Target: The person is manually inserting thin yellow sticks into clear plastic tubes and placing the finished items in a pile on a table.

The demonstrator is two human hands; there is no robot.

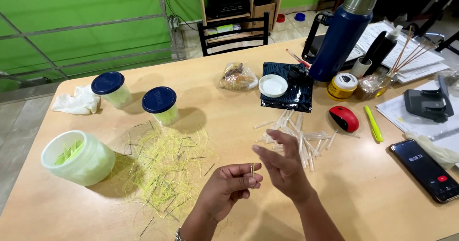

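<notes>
Above table (334, 202) | left hand (229, 186) fingers pinch pin (252, 170) | right hand (284, 162) splayed

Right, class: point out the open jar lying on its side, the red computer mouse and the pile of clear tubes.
open jar (88, 162), head view, on its translucent side wall.
red mouse (345, 117), head view, on its red top.
clear tubes (306, 140), head view, mid-pile.

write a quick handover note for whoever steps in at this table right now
Left hand: pinches a thin needle upright in its fingers.
Right hand: open, holds nothing, just beside the needle.
Yellow thread lies tangled with more needles left of the hands; clear tubes are piled behind them.
An open jar holds some yellow pieces; two capped jars stand behind it.
Most thread and tubes are loose on the table.
</notes>
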